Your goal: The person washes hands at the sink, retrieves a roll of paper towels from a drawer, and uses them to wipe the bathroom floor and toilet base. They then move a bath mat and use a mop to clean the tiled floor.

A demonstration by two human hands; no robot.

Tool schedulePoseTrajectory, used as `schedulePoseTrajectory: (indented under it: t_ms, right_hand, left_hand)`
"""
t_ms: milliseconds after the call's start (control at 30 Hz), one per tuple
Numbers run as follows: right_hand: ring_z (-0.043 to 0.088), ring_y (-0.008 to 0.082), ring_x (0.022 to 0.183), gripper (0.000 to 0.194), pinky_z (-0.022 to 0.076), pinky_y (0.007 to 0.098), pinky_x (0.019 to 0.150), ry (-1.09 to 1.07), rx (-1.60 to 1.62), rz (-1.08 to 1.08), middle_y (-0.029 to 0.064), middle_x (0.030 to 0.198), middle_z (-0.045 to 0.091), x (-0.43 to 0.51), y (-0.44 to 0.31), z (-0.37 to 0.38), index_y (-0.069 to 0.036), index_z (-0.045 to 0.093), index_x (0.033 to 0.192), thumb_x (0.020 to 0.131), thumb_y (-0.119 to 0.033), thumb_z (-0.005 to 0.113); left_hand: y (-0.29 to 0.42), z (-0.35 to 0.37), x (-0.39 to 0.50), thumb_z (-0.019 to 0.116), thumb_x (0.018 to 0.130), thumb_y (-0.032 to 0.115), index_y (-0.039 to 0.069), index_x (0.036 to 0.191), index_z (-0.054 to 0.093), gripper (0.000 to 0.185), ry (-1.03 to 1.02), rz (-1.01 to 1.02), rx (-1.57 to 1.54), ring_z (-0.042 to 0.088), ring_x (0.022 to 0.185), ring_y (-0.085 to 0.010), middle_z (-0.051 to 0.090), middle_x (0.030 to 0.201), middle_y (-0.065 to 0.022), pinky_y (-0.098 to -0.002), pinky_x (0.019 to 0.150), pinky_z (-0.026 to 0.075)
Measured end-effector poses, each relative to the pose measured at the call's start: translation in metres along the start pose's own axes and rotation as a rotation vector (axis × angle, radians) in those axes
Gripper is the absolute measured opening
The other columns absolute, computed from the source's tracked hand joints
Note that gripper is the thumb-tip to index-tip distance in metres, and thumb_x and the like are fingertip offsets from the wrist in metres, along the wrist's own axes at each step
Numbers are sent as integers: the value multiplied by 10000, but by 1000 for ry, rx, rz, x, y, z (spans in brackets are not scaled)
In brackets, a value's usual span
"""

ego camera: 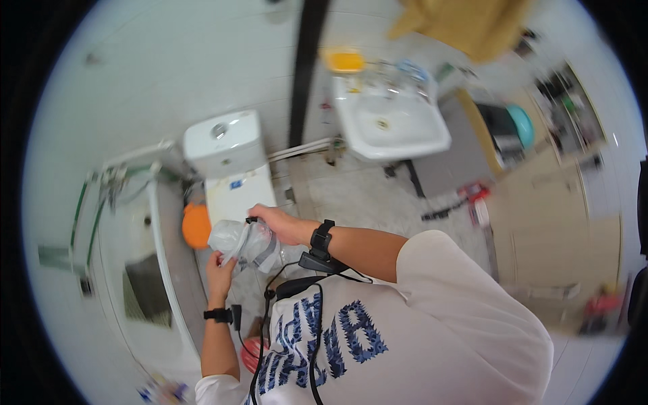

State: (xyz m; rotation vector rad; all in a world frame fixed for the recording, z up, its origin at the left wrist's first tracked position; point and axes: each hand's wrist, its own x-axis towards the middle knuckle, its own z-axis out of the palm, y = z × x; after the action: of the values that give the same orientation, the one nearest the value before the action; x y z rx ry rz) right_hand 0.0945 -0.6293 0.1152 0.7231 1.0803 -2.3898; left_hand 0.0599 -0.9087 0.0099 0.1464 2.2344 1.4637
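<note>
A translucent plastic bag hangs between my two hands, in front of the white toilet. My left hand pinches the bag's near left edge between thumb and fingers. At the bag's upper right is my right hand, closed around a small black object and what looks like the bag's edge. Blurred contents show through the plastic, but I cannot tell what they are. Black straps with small devices and cables sit on both wrists.
An orange round lid or basin lies between the toilet and the bathtub. A white washbasin is mounted on the wall farther right. Beside it stands a grey cabinet, with red items on the floor near it.
</note>
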Motion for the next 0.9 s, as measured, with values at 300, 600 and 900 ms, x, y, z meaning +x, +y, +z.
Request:
schedulePoseTrajectory:
  t_ms: [300, 600, 900]
  right_hand:
    - [672, 280, 707, 358, 525, 417, 661, 607, -991, -633, 177, 834, 683, -95, 7, -74, -9, 652, 1012, 929, -357, 670]
    - [547, 153, 532, 412, 446, 312, 505, 517, -441, -630, 49, 696, 603, -107, -44, -44, -3, 644, 928, 1029, -388, 539]
    - [603, 106, 656, 359, 468, 260, 525, 255, -218, -384, 31, 837, 673, -142, -90, -2, -40, 662, 1038, 1043, -376, 537]
  left_hand:
    - [175, -7, 75, 838, 740, 140, 41, 1124, 614, 455, -334, 761, 783, 638, 930, -327, 643, 1047, -151, -395, 814, 517]
    - [200, 16, 76, 855, 793, 352, -2, 1248, 558, 648, -239, 367, 251, 625, 1087, -208, 607, 1240, -176, -337, 865, 512]
    - [118, 138, 73, 842, 782, 455, -54, 1376, 468, 866, -557, 108, -168, 628, 1087, -260, 630, 1212, -211, -380, 908, 519]
